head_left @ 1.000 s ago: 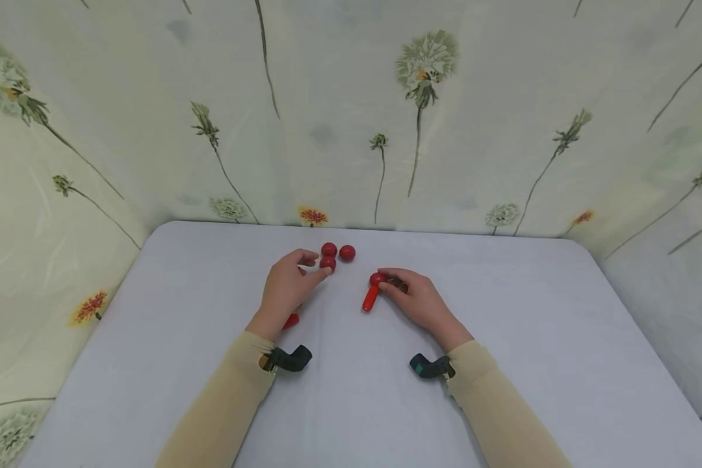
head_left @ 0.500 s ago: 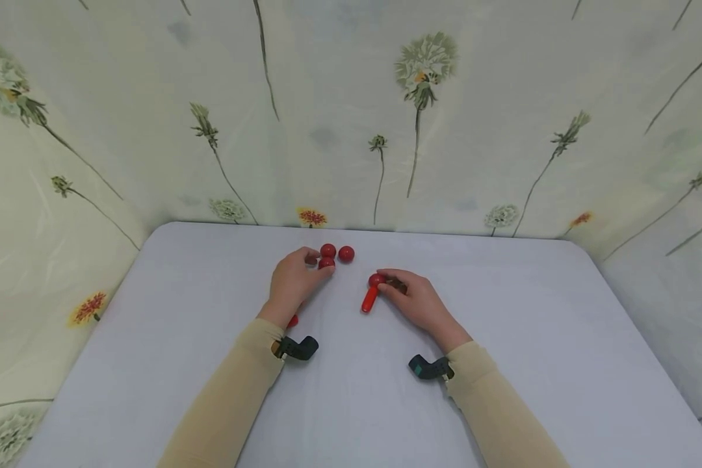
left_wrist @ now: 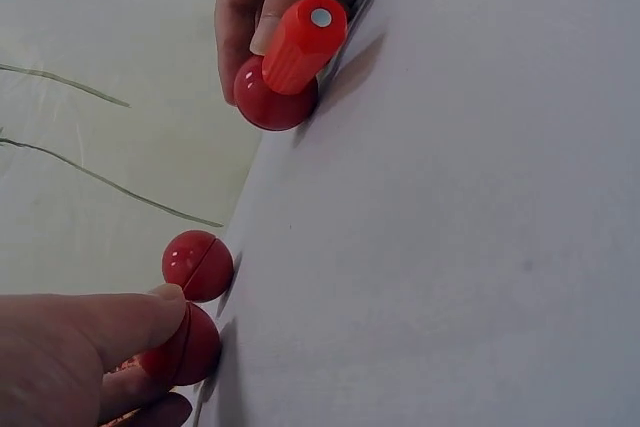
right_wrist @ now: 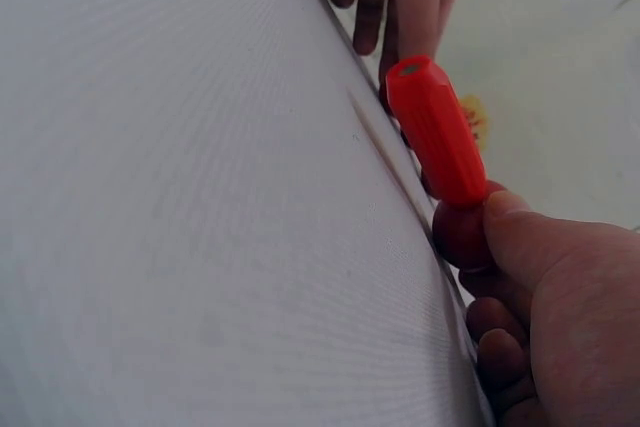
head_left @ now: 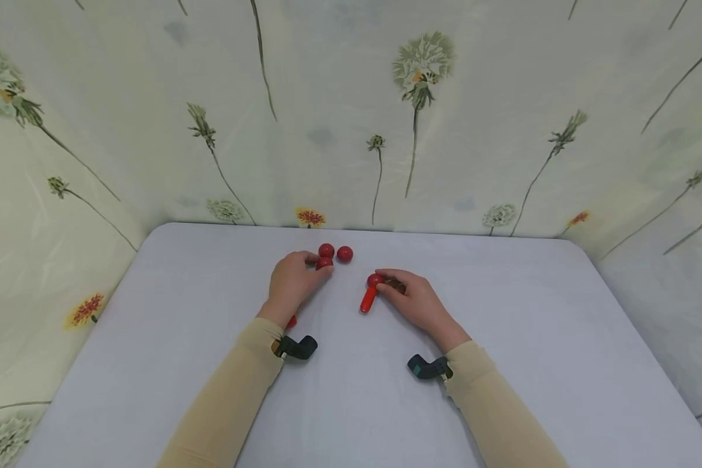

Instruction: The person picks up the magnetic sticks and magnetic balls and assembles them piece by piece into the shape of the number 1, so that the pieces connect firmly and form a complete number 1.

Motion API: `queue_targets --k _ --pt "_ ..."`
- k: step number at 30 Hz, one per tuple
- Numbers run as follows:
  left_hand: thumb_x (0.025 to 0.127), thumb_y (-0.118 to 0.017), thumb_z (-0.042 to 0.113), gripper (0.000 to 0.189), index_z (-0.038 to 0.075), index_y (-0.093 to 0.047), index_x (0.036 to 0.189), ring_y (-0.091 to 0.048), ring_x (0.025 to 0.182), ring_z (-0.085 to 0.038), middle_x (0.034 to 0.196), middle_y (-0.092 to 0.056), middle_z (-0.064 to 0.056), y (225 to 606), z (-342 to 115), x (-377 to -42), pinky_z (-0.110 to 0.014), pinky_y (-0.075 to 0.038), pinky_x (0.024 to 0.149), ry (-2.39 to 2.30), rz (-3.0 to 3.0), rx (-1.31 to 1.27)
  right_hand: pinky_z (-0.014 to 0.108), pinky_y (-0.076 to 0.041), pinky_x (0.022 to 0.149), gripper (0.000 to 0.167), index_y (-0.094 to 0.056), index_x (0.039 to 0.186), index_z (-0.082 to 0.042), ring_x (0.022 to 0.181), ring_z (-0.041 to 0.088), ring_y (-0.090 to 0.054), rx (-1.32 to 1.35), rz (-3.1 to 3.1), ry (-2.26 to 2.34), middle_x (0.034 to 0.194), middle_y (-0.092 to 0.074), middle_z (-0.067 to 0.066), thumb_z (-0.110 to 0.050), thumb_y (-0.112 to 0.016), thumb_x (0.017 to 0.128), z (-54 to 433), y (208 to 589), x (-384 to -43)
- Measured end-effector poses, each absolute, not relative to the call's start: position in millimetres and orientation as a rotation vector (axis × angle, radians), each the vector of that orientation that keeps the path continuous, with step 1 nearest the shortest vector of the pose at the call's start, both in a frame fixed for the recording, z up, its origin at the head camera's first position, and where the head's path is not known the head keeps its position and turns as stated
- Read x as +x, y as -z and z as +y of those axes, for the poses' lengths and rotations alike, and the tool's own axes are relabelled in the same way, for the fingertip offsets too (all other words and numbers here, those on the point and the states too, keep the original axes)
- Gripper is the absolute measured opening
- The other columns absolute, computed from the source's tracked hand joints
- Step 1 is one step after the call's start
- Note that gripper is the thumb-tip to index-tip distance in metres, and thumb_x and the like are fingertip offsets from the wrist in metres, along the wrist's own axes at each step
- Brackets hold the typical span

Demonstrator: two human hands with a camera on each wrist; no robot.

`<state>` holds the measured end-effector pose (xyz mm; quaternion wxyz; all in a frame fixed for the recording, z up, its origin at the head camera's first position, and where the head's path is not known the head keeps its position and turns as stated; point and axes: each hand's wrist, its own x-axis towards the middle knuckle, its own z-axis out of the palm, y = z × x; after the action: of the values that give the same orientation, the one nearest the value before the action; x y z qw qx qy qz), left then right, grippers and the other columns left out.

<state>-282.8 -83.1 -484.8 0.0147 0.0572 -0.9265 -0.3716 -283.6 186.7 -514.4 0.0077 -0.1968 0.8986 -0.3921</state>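
Observation:
My left hand [head_left: 292,279] pinches a smooth red ball [head_left: 324,262] between thumb and fingers. A seam line runs around this ball in the left wrist view, where the thumb [left_wrist: 135,325] lies along its side. Directly behind it sits a second red ball [head_left: 326,250], and a third red ball [head_left: 344,254] lies to the right. My right hand [head_left: 412,296] grips a red ball-headed piece by its round head [head_left: 376,280]. Its short ribbed orange-red handle [right_wrist: 437,132] sticks out toward the near side, with a pale spot on its end.
Part of another red piece [head_left: 292,322] shows beside the left wrist, mostly hidden by the hand. All lies on a white-covered table [head_left: 357,403]. A flower-printed curtain [head_left: 339,130] stands behind the far table edge. Each wrist carries a dark camera mount [head_left: 299,348].
The left hand has moved slightly right and its fingers have closed in on the near ball. The right hand and its ball-headed piece stay nearly in place.

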Motion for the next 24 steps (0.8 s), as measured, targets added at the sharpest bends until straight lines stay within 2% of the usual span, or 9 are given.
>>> queue_targets --k 5,12,18,24 --pt "0.088 -0.072 0.043 0.043 0.013 -0.070 0.118 -0.058 0.110 -0.024 0.115 -0.067 -0.004 484.1 -86.7 -280.1 -0.042 -0.047 0.095 1.166 -2.878 0.167 0.036 -0.051 0.086 0.041 -0.064 0.131 -0.026 0.093 0.012 -0.060 -0.615 2.806 1.226 0.112 -0.066 -0.010 -0.042 -0.066 0.094 186.5 514.9 -283.4" --pt "0.088 -0.071 0.045 0.045 0.016 -0.067 0.122 -0.056 0.098 -0.022 0.112 -0.066 -0.004 481.9 -98.5 -271.5 -0.040 -0.049 0.085 1.190 -2.850 0.101 0.036 -0.051 0.086 0.040 -0.063 0.131 -0.027 0.094 0.012 -0.060 -0.618 2.807 1.226 0.112 -0.066 -0.010 -0.042 -0.066 0.094 186.6 516.2 -284.9" --pt "0.088 -0.071 0.048 0.045 0.020 -0.066 0.123 -0.056 0.106 -0.020 0.115 -0.065 0.001 476.6 -110.8 -255.5 -0.040 -0.050 0.089 1.280 -2.817 0.055 0.036 -0.051 0.087 0.040 -0.063 0.131 -0.027 0.094 0.011 -0.060 -0.617 2.807 1.226 0.113 -0.066 -0.010 -0.041 -0.066 0.094 187.0 515.9 -284.7" --pt "0.087 -0.072 0.049 0.043 0.023 -0.067 0.121 -0.057 0.106 -0.019 0.112 -0.065 0.003 473.5 -119.3 -239.3 -0.039 -0.051 0.086 1.329 -2.785 0.012 0.035 -0.051 0.085 0.040 -0.064 0.131 -0.026 0.093 0.011 -0.060 -0.629 2.811 1.233 0.113 -0.066 -0.011 -0.043 -0.066 0.094 187.3 516.7 -284.7"
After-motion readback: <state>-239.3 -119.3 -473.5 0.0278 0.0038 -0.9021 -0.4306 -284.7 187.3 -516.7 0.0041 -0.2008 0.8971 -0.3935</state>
